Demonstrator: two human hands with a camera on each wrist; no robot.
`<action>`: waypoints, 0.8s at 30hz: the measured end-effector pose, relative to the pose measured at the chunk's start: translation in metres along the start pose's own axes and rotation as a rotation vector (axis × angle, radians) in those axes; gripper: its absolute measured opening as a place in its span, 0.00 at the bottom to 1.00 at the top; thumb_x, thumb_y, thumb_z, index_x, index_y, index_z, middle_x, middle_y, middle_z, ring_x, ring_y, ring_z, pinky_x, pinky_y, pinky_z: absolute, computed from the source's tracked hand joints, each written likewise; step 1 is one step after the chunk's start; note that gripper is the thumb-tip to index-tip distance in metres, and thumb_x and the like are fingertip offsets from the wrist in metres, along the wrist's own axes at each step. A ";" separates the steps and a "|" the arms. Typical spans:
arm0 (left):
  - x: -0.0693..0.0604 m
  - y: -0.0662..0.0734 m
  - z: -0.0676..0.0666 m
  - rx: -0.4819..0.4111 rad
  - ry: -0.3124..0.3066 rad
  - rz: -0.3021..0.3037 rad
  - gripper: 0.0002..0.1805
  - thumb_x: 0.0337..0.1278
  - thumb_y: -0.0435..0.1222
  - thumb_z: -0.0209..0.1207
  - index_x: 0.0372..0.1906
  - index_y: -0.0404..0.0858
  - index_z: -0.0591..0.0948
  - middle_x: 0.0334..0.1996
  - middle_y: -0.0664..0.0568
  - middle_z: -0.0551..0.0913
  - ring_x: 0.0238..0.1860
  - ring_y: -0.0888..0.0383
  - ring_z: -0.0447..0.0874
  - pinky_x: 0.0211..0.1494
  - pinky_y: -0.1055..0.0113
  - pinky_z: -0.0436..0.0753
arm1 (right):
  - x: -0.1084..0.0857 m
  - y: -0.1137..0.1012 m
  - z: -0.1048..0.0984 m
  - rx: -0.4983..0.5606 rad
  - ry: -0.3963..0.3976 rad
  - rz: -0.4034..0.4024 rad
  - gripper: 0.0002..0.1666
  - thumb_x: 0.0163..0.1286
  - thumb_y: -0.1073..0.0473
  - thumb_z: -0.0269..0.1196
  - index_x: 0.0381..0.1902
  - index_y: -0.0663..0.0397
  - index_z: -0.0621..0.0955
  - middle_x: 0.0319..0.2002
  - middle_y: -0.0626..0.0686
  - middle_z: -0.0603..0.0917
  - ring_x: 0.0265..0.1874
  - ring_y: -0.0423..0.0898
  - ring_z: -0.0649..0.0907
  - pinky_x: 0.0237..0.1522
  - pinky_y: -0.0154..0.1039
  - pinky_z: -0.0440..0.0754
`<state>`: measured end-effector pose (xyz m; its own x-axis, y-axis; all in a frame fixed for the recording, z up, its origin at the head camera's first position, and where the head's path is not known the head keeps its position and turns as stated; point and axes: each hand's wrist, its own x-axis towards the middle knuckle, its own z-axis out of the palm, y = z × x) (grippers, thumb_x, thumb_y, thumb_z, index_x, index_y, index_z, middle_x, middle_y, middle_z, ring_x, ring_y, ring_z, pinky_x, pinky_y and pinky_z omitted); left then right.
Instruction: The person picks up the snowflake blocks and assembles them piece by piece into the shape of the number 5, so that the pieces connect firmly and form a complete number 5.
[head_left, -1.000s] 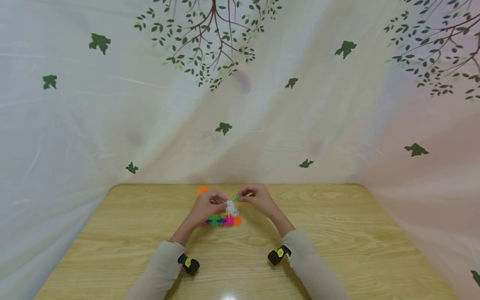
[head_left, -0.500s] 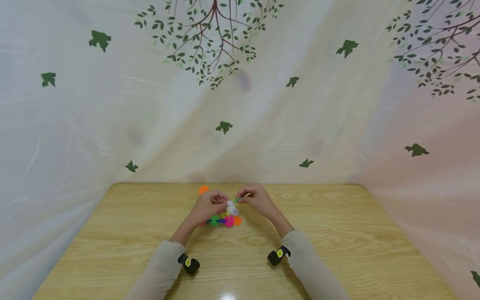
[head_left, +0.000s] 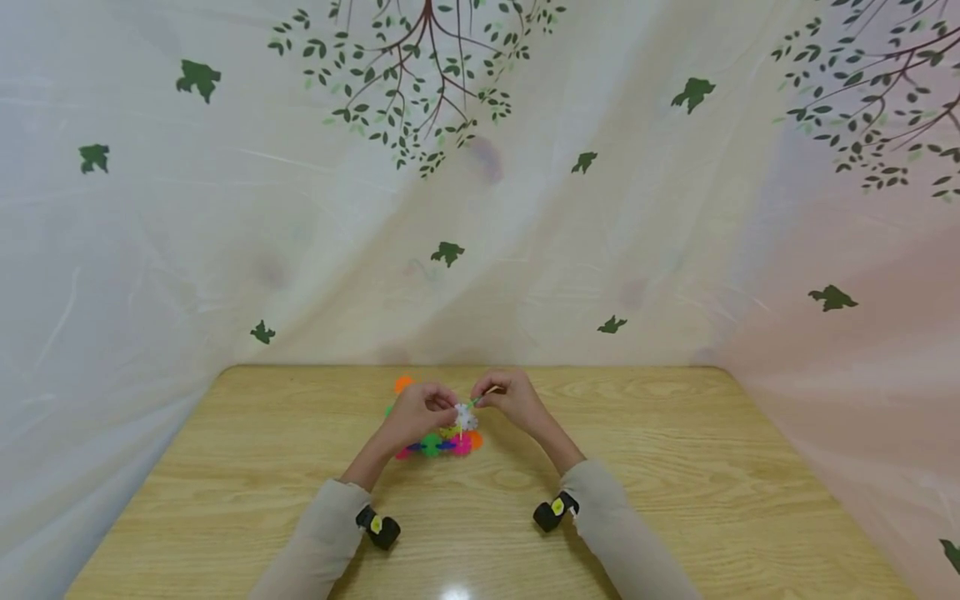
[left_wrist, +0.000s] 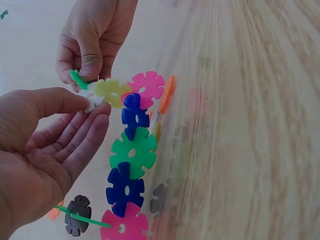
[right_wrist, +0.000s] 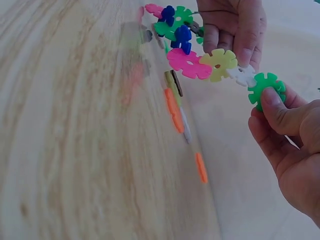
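My left hand (head_left: 412,414) pinches a white notched disc (left_wrist: 92,101), the end piece of a linked chain of flower-shaped plastic discs. Beyond it the chain runs through a yellow disc (left_wrist: 114,92), a pink disc (left_wrist: 147,86), a blue disc (left_wrist: 135,117) and a green disc (left_wrist: 131,159), then several more. Between thumb and fingers, my right hand (head_left: 516,400) pinches another green disc (right_wrist: 260,86). This disc's edge meets the white one's edge; whether their notches interlock I cannot tell.
Loose orange discs (right_wrist: 201,167) lie on the wooden table (head_left: 675,467) near the chain, one of them an orange disc (head_left: 403,384) behind the left hand. A pale curtain (head_left: 525,275) with printed leaves hangs behind the table's far edge.
The green disc in my right hand has turned more edge-on and come slightly closer to the white disc. My left hand keeps its hold and has barely moved.
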<state>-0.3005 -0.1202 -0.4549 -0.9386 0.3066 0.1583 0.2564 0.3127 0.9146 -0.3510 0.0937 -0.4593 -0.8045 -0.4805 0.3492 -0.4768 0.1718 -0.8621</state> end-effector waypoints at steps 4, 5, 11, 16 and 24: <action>0.001 -0.001 0.001 0.007 -0.008 0.002 0.07 0.64 0.29 0.63 0.44 0.28 0.83 0.37 0.41 0.86 0.35 0.50 0.88 0.41 0.55 0.90 | 0.000 0.001 0.001 0.028 0.008 -0.007 0.02 0.62 0.78 0.67 0.31 0.78 0.83 0.36 0.71 0.85 0.35 0.48 0.86 0.38 0.33 0.88; 0.001 -0.002 0.001 0.004 -0.009 0.007 0.08 0.64 0.29 0.63 0.44 0.28 0.83 0.37 0.41 0.87 0.36 0.48 0.89 0.41 0.54 0.90 | 0.000 0.001 0.001 0.033 0.011 -0.007 0.02 0.62 0.78 0.67 0.31 0.78 0.83 0.35 0.71 0.85 0.35 0.47 0.86 0.38 0.32 0.87; 0.001 -0.004 0.002 -0.015 -0.014 0.043 0.09 0.66 0.30 0.63 0.45 0.27 0.83 0.37 0.36 0.86 0.39 0.38 0.88 0.42 0.49 0.89 | -0.001 0.001 0.002 0.048 0.032 -0.004 0.04 0.63 0.81 0.64 0.30 0.76 0.84 0.35 0.70 0.86 0.34 0.37 0.83 0.38 0.31 0.87; -0.001 -0.002 0.003 -0.031 -0.005 0.060 0.10 0.67 0.29 0.62 0.45 0.25 0.82 0.38 0.32 0.86 0.38 0.36 0.87 0.42 0.45 0.88 | -0.002 0.000 0.003 0.053 0.046 0.007 0.03 0.63 0.80 0.64 0.30 0.75 0.84 0.35 0.72 0.85 0.33 0.37 0.83 0.37 0.31 0.87; 0.000 -0.004 0.004 -0.048 -0.009 0.060 0.09 0.66 0.29 0.62 0.45 0.25 0.83 0.37 0.32 0.87 0.35 0.42 0.89 0.39 0.53 0.90 | -0.003 -0.002 0.003 0.059 0.063 0.003 0.03 0.63 0.78 0.66 0.29 0.74 0.84 0.34 0.70 0.86 0.32 0.36 0.84 0.37 0.31 0.86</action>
<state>-0.3010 -0.1176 -0.4597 -0.9198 0.3313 0.2104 0.3007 0.2504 0.9203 -0.3461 0.0921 -0.4601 -0.8273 -0.4247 0.3677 -0.4545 0.1213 -0.8824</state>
